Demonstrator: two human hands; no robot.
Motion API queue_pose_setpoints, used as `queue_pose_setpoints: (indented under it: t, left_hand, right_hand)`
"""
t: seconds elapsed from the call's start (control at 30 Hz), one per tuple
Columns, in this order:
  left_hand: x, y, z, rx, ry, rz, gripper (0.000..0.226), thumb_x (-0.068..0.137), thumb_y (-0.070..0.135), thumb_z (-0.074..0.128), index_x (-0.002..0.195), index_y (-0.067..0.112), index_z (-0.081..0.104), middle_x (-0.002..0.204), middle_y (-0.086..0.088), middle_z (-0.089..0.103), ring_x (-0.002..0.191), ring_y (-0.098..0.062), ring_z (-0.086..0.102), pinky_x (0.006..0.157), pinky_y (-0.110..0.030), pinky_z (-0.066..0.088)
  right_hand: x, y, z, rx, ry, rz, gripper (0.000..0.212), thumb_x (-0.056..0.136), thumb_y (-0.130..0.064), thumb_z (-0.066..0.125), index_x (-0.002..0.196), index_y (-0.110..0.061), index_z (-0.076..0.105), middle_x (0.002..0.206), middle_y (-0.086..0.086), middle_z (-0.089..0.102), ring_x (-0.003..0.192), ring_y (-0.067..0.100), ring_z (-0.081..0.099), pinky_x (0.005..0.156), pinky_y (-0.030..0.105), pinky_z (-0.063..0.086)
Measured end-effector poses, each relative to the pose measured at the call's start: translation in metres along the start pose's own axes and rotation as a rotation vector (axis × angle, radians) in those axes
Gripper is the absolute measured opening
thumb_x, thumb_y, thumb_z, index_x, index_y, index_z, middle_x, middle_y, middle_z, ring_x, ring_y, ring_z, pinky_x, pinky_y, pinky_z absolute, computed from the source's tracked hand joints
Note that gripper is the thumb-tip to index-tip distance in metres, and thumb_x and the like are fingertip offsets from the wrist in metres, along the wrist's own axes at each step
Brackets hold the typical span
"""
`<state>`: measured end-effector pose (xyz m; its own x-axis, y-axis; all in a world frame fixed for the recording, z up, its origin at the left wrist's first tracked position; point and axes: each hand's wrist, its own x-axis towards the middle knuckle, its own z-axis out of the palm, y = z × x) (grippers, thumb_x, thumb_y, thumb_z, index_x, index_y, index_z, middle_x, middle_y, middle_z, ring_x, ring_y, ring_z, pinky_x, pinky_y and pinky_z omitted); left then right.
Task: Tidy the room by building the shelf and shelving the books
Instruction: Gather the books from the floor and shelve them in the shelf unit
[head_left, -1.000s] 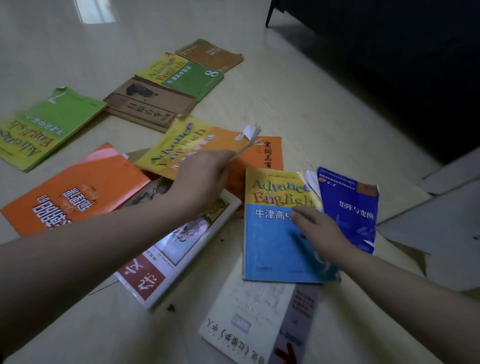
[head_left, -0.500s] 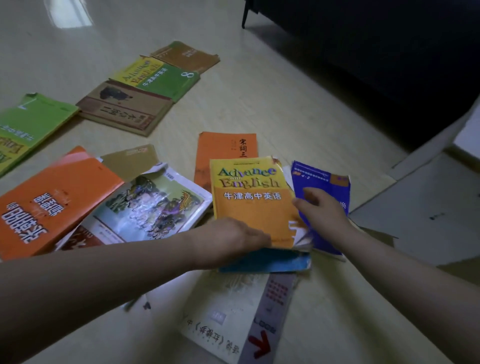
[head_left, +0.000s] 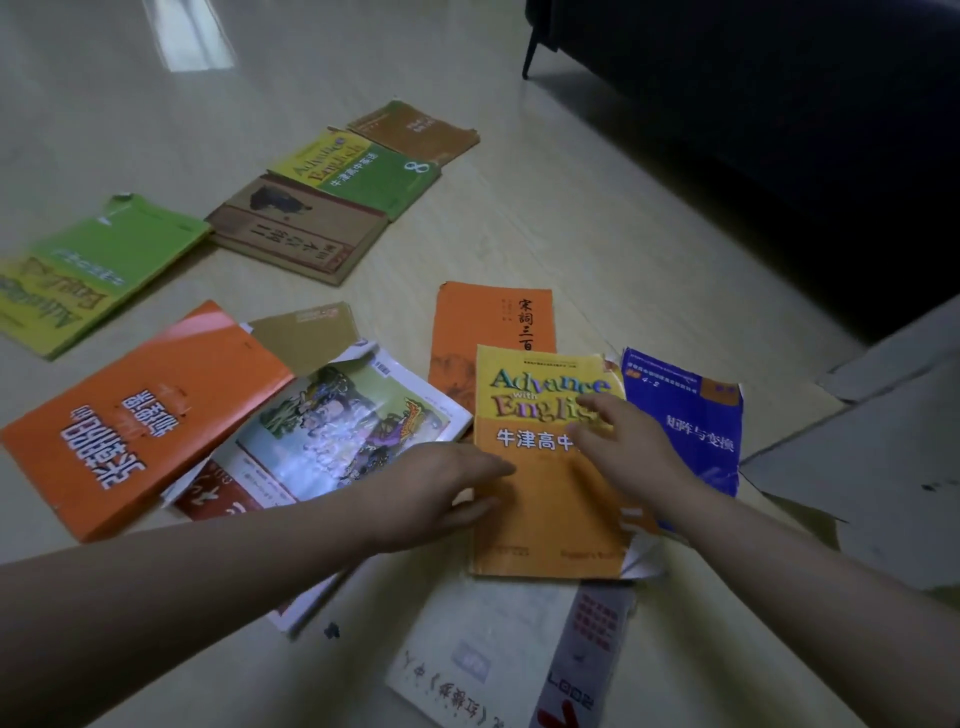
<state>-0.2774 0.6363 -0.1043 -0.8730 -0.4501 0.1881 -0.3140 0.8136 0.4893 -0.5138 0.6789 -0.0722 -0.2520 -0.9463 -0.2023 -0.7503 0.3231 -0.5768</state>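
1. Left hand (head_left: 447, 488): the grip is spread, fingers straight, with the fingertips resting on the left edge of the yellow-and-orange paperback textbook (head_left: 545, 509). It clasps nothing.
2. Right hand (head_left: 628, 447): this grip is spread too, palm down, fingers flat on the cover's upper right.
3. The textbook lies flat, cover up, on the pale wood floor (head_left: 571, 223). It overlaps an orange paperback (head_left: 488, 322) behind it, a blue paperback (head_left: 691, 415) at its right edge and a white booklet (head_left: 483, 660) at its near edge.
4. A glossy illustrated book (head_left: 343, 426) sits just beside its left edge. Open floor lies beyond the orange paperback.
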Motion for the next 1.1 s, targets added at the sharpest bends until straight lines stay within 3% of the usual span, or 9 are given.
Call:
queue_pose_setpoints:
  t: [0.13,0.23,0.33,0.47,0.6,0.77,0.93,1.0,1.1]
  left_hand:
    - [-0.020,-0.027,-0.020,0.008,0.074,-0.120,0.034,0.093,0.031,0.052,0.123,0.019,0.061,0.106,0.001,0.071,0.090,-0.012,0.062,0.073,-0.025,0.049]
    - [-0.039,-0.045,-0.038,0.045,0.133,-0.242,0.039,0.090,0.039,0.047,0.117,0.017,0.065,0.099,0.000,0.073,0.086,-0.016,0.068,0.068,-0.024,0.051]
    - [-0.061,-0.067,-0.060,0.092,0.162,-0.356,0.047,0.088,0.042,0.042,0.117,0.014,0.067,0.105,-0.004,0.072,0.089,-0.021,0.069,0.073,-0.028,0.053]
    - [-0.090,-0.109,-0.088,0.172,0.257,-0.521,0.048,0.087,0.044,0.041,0.116,0.013,0.066,0.106,-0.005,0.071,0.090,-0.024,0.068,0.076,-0.028,0.050]
    - [-0.110,-0.158,-0.111,0.219,0.371,-0.697,0.055,0.085,0.048,0.039,0.119,0.013,0.064,0.117,-0.005,0.068,0.106,-0.024,0.064,0.090,-0.031,0.046]
    - [-0.113,-0.218,-0.122,0.214,0.486,-0.894,0.053,0.083,0.042,0.043,0.119,0.008,0.063,0.117,-0.013,0.065,0.109,-0.031,0.061,0.093,-0.037,0.045]
    - [-0.110,-0.264,-0.123,0.257,0.566,-1.019,0.057,0.080,0.037,0.050,0.124,0.003,0.058,0.133,-0.018,0.055,0.125,-0.035,0.049,0.106,-0.039,0.034]
    - [-0.106,-0.284,-0.126,0.291,0.593,-1.064,0.059,0.080,0.040,0.047,0.124,0.001,0.057,0.134,-0.021,0.052,0.127,-0.035,0.045,0.108,-0.039,0.029]
    - [-0.102,-0.311,-0.138,0.355,0.575,-1.141,0.060,0.083,0.036,0.055,0.128,-0.003,0.052,0.139,-0.028,0.044,0.131,-0.041,0.038,0.110,-0.045,0.027]
  right_hand:
    - [0.009,-0.026,0.033,-0.031,-0.056,-0.098,0.046,0.093,-0.034,0.057,0.137,-0.020,0.049,0.139,0.002,0.050,0.125,0.017,0.047,0.100,0.029,0.038]
    - [0.021,-0.054,0.062,-0.040,-0.064,-0.173,0.044,0.092,-0.026,0.058,0.134,-0.014,0.053,0.135,0.005,0.053,0.124,0.018,0.047,0.098,0.023,0.034]
    - [0.038,-0.083,0.086,-0.040,-0.050,-0.216,0.040,0.091,-0.023,0.059,0.129,-0.012,0.056,0.129,0.007,0.057,0.120,0.020,0.050,0.089,0.020,0.033]
    - [0.074,-0.120,0.107,-0.037,-0.052,-0.263,0.042,0.093,-0.025,0.056,0.134,-0.016,0.052,0.134,0.004,0.052,0.121,0.020,0.048,0.092,0.023,0.034]
    - [0.108,-0.150,0.124,-0.055,-0.059,-0.287,0.042,0.095,-0.027,0.051,0.136,-0.020,0.048,0.141,0.000,0.047,0.128,0.018,0.043,0.101,0.031,0.036]
    - [0.154,-0.172,0.148,-0.051,-0.076,-0.320,0.046,0.096,-0.025,0.051,0.140,-0.014,0.045,0.146,0.005,0.043,0.134,0.019,0.038,0.106,0.026,0.029]
    - [0.208,-0.176,0.180,-0.215,-0.179,-0.116,0.080,0.091,-0.064,0.038,0.154,-0.020,0.015,0.162,0.006,0.006,0.149,0.023,0.003,0.120,0.047,0.006]
    - [0.220,-0.180,0.197,-0.318,-0.137,-0.051,0.092,0.083,-0.079,0.029,0.154,-0.026,0.005,0.162,0.001,-0.008,0.148,0.023,-0.011,0.116,0.053,-0.007]
    - [0.222,-0.187,0.211,-0.343,-0.025,-0.014,0.097,0.077,-0.085,0.027,0.153,-0.031,0.000,0.161,-0.003,-0.013,0.147,0.022,-0.017,0.113,0.057,-0.012]
